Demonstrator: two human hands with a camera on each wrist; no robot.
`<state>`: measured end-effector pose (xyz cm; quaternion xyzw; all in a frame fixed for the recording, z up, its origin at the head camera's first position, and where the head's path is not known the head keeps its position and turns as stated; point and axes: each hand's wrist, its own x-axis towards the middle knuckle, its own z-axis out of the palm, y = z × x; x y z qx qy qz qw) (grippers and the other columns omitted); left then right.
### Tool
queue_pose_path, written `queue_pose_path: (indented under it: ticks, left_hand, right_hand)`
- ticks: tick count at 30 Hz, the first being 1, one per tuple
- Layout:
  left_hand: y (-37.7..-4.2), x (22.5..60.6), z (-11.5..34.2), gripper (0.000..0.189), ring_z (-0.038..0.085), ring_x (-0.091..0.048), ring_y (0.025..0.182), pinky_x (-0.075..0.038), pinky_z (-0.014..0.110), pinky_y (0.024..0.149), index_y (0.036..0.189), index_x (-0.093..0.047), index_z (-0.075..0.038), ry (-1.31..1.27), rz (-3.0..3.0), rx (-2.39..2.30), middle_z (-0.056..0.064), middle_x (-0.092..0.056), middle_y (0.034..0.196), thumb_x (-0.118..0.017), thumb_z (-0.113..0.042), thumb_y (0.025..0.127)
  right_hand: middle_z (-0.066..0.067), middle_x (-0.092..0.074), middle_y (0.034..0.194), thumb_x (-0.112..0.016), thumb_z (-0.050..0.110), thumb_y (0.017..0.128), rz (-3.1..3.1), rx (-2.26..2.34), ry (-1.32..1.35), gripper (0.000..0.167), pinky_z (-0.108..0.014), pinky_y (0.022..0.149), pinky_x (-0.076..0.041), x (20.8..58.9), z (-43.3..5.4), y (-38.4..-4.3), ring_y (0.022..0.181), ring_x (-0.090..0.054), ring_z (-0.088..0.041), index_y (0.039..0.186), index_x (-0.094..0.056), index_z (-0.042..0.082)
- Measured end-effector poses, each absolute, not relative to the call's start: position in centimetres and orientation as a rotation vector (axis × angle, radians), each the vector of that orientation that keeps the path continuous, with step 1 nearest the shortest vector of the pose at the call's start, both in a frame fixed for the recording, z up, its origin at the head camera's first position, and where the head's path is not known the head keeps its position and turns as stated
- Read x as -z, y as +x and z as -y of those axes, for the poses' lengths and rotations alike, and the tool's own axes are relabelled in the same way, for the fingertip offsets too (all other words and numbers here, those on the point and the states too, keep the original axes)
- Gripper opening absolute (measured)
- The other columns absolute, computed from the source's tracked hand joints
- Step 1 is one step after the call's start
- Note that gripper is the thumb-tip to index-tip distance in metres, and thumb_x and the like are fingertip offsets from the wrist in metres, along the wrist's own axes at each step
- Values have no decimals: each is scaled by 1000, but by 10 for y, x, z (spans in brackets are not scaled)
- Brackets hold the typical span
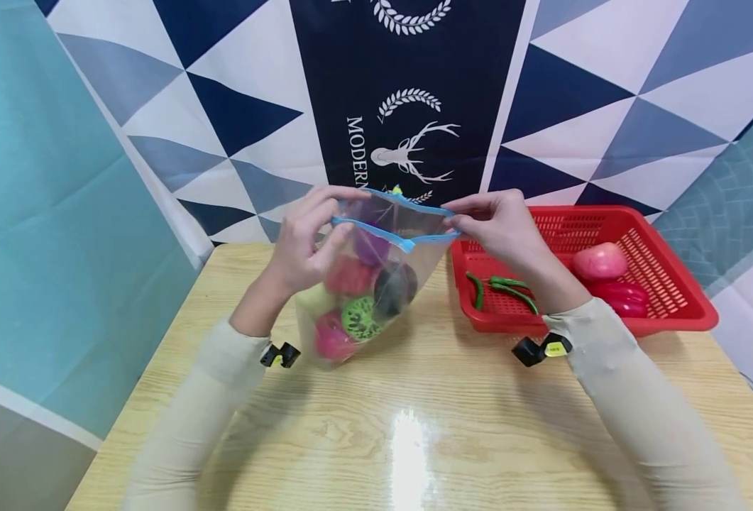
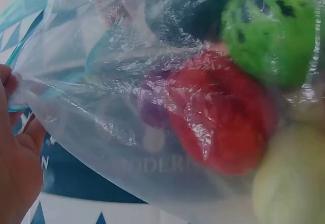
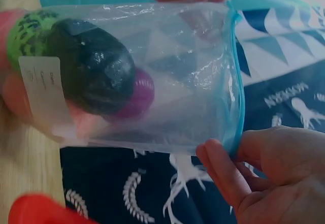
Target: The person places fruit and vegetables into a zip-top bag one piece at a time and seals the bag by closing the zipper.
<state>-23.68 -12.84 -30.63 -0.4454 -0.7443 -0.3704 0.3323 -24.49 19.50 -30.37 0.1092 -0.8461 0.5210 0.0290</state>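
A clear zip bag (image 1: 408, 255) with a blue zip edge hangs between both hands, its mouth parted. Inside it lie several play fruits and vegetables: a green one with black spots (image 1: 360, 319), a dark oval one (image 1: 395, 289), a red one (image 2: 223, 115), a purple one (image 3: 137, 94), a pink one (image 1: 334, 335) and a pale one (image 2: 292, 176). My left hand (image 1: 306, 238) pinches the left end of the bag's mouth. My right hand (image 1: 500, 231) pinches the right end between thumb and fingers. A white label (image 3: 48, 94) shows on the bag in the right wrist view.
Behind my right forearm stands a red plastic basket (image 1: 676, 284) holding green peppers (image 1: 476, 291), a pink round fruit (image 1: 600, 262) and a dark red vegetable (image 1: 620, 298). The wooden table (image 1: 350, 440) meets a patterned cloth (image 1: 248, 85) at the back.
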Motion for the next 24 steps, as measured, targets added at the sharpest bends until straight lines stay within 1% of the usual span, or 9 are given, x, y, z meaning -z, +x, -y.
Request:
queue_pose_path:
  ticks: [1, 4, 6, 7, 10, 14, 18, 21, 24]
  left_hand:
    - [-236, 308, 125, 27, 42, -73, 122, -56, 39, 91, 81, -61, -1, -1187, 1951, 945, 26, -79, 131, -56, -15, 104]
    - [-235, 315, 117, 24, 41, -72, 123, -60, 51, 102, 84, -63, 0, -1238, 1993, 856, 25, -80, 130, -58, -14, 103]
    - [-235, 320, 116, 24, 41, -70, 124, -60, 53, 104, 84, -62, -1, -1245, 2038, 797, 24, -79, 130, -58, -15, 104]
    - [-234, 322, 116, 25, 41, -70, 124, -61, 53, 104, 83, -61, -2, -1245, 2064, 767, 23, -79, 131, -58, -15, 104]
    - [-235, 328, 117, 28, 40, -69, 127, -61, 52, 104, 80, -58, -5, -1233, 2135, 691, 23, -79, 136, -57, -17, 105]
    - [-235, 333, 118, 31, 39, -70, 129, -61, 50, 100, 77, -53, -7, -1220, 2177, 658, 23, -78, 140, -59, -17, 105]
    - [-234, 335, 119, 31, 38, -70, 128, -62, 48, 97, 77, -53, -7, -1204, 2178, 651, 22, -79, 141, -61, -18, 105]
    - [-234, 338, 120, 30, 38, -70, 128, -62, 48, 97, 78, -54, -7, -1193, 2187, 646, 22, -79, 141, -60, -18, 105]
    - [-233, 340, 120, 30, 38, -70, 129, -63, 48, 98, 78, -53, -7, -1190, 2207, 648, 22, -78, 143, -60, -18, 106]
  right_hand:
    - [-3, -89, 110, -72, 14, 110, 2626, -1592, 318, 29, -16, 78, -64, 305, -200, -245, 88, -80, 0, 137, -81, 9]
    - [2, -88, 106, -73, 15, 110, 2664, -1561, 269, 30, -15, 78, -63, 310, -211, -245, 86, -79, -1, 138, -81, 9]
    - [6, -86, 102, -74, 15, 109, 2689, -1544, 244, 30, -15, 78, -63, 314, -216, -246, 84, -78, -1, 138, -80, 8]
    - [7, -86, 101, -74, 14, 109, 2697, -1544, 237, 30, -15, 79, -64, 315, -218, -246, 84, -78, -1, 138, -80, 7]
    - [2, -86, 103, -73, 13, 109, 2720, -1532, 247, 30, -15, 80, -64, 319, -221, -247, 84, -78, 1, 138, -79, 5]
    - [-12, -87, 115, -73, 12, 109, 2748, -1503, 305, 30, -16, 81, -64, 322, -224, -248, 88, -79, -2, 138, -79, 6]
    - [-8, -85, 110, -71, 23, 111, 2782, -1492, 335, 33, -18, 82, -65, 323, -231, -253, 91, -81, -9, 139, -78, 6]
    - [-1, -83, 104, -68, 31, 113, 2818, -1513, 355, 40, -20, 82, -67, 325, -240, -260, 89, -82, -9, 139, -76, 1]
    - [-6, -83, 108, -66, 28, 114, 2918, -1453, 414, 41, -21, 80, -68, 329, -249, -268, 85, -81, -6, 139, -73, -4]
